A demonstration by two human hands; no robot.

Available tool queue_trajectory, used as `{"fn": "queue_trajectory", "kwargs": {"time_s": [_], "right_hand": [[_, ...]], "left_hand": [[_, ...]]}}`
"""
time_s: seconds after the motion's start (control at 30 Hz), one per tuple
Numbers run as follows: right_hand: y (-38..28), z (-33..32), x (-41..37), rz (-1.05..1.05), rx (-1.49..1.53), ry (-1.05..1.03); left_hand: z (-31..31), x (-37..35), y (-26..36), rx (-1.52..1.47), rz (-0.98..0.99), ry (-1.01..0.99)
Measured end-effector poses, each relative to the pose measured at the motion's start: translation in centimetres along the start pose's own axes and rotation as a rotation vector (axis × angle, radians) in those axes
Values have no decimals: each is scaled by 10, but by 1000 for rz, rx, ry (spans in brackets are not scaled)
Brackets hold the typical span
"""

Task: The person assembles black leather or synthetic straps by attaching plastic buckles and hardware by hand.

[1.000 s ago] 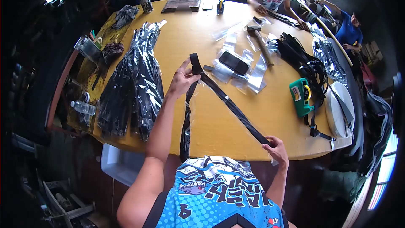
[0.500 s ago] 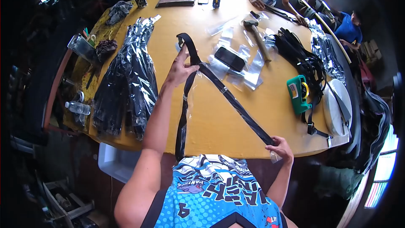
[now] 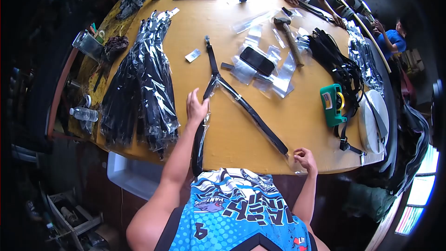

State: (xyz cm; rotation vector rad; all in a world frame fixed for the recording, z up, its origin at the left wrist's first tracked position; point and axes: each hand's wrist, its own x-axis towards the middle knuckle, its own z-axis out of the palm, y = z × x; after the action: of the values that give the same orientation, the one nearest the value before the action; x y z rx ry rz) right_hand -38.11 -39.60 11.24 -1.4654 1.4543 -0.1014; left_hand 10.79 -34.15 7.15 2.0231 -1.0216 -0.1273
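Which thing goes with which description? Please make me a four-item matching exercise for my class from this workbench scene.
Column one
1. Strap
2. Phone
3. Tape dispenser
4. Bottle

Column two
A. Green, on the right side of the table
B. Black, resting on clear plastic pieces
C. Clear, near the table's left edge
D. Black, forking into two branches

Right pairs: 1-D, 2-B, 3-A, 4-C
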Motion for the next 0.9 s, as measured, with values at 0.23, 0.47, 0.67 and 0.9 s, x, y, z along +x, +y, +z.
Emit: {"fn": "queue_trajectory", "kwargs": {"time_s": [0.23,0.47,0.67,0.9], "right_hand": [[2,-12,-2,30,18,67],[22,-23,26,6,-61,-137],[12,-24,17,-23,153,-248],[12,-32,22,-27,70,-31]], "left_hand": [[-99,-164,44,253,-110,-133],[-100,-201,25,165,-345,-167],[-112,-171,-20,-159,-474,-403],[-127,-130,-7,-54,-454,-590]]}}
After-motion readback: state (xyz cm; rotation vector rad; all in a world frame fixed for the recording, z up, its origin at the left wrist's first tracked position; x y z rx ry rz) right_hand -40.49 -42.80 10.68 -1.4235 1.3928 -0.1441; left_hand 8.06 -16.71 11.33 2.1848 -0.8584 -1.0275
